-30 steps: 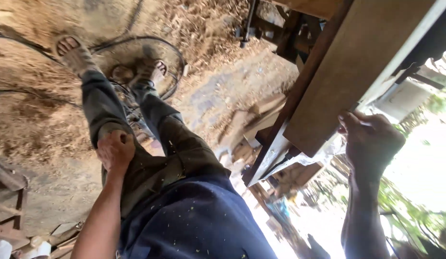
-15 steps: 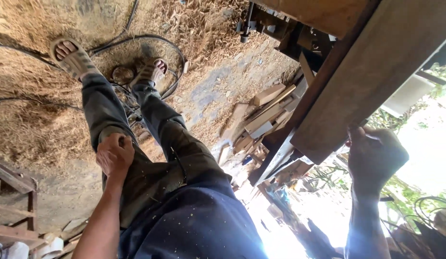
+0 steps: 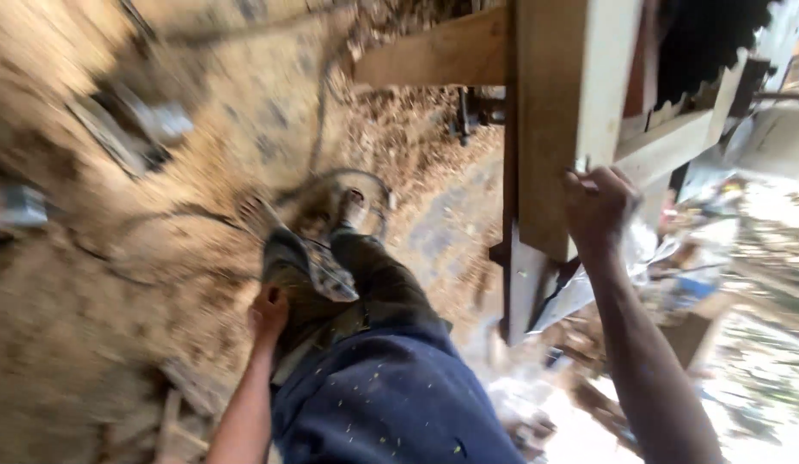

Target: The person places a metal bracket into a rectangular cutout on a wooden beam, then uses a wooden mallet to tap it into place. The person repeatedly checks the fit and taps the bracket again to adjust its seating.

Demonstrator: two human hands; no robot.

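Sawdust-covered ground (image 3: pixel 116 283) fills the left and centre of the view, streaked by heavy motion blur, with a dark cable (image 3: pixel 318 112) looping across it toward the feet. Seen from above are the person's own legs in dark trousers (image 3: pixel 365 283) and a blue shirt (image 3: pixel 391 404) flecked with dust. The left hand (image 3: pixel 269 314) is pressed against the left thigh with fingers curled in; nothing is seen held in it. The right hand (image 3: pixel 599 204) is raised and closed around the lower edge of a long wooden plank (image 3: pixel 550 120), which stands on end at the upper right, its pale narrow face turned toward the viewer. A crossbeam (image 3: pixel 434 56) runs behind the plank at the top. Open ground lies left of the plank, while the right side is crowded with pale boards (image 3: pixel 674 137) and blurred clutter (image 3: pixel 683 283). Plank top and beam are cut off by the upper frame edge. Scrap wood (image 3: pixel 180 412) at the lower left is too smeared to be made out clearly.
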